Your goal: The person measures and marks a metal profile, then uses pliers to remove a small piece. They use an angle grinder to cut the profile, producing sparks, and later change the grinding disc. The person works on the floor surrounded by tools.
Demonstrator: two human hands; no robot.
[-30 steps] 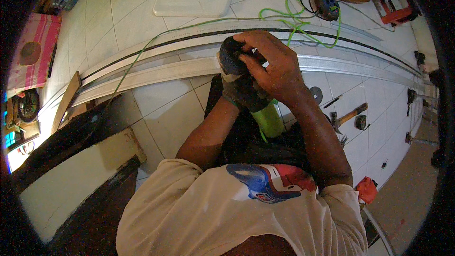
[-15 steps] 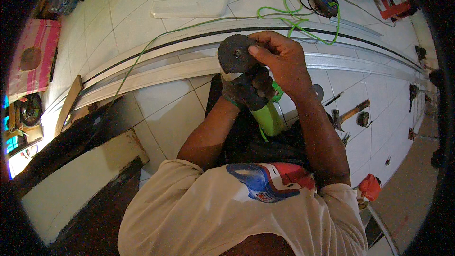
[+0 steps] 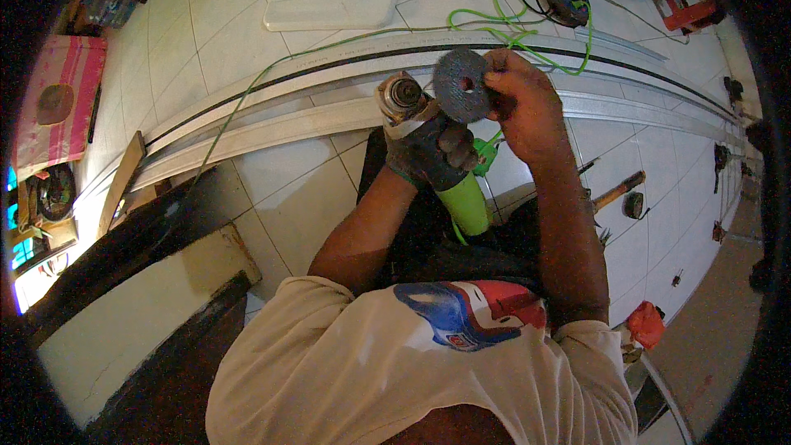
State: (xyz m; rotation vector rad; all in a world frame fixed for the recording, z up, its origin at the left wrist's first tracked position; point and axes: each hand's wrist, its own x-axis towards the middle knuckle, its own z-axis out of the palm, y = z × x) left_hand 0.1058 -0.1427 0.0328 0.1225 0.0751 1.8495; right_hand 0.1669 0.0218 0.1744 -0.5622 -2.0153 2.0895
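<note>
My left hand [image 3: 424,148], in a dark glove with bare fingertips, is closed round the neck of a green angle grinder [image 3: 464,210]. The grinder's metal head [image 3: 402,97] points up, its bare spindle showing. Just to the right of the head, my right hand [image 3: 531,115] pinches a dark abrasive disc [image 3: 453,100] by its edge between thumb and fingers. The disc is apart from the spindle, and its centre hole is visible. A bright green part [image 3: 488,156] shows between the two hands; what it belongs to is unclear.
Long metal profiles [image 3: 272,129] lie across the tiled floor beyond my hands. A green cord [image 3: 239,107] runs over them to a cable reel [image 3: 566,2]. A hammer [image 3: 618,191] lies at right; a white pedestal base [image 3: 338,4] stands at the far side.
My right hand has lifted the disc off the grinder head and moved it right, baring the spindle. My left hand keeps its hold. A disc on the floor is now hidden by my right arm.
</note>
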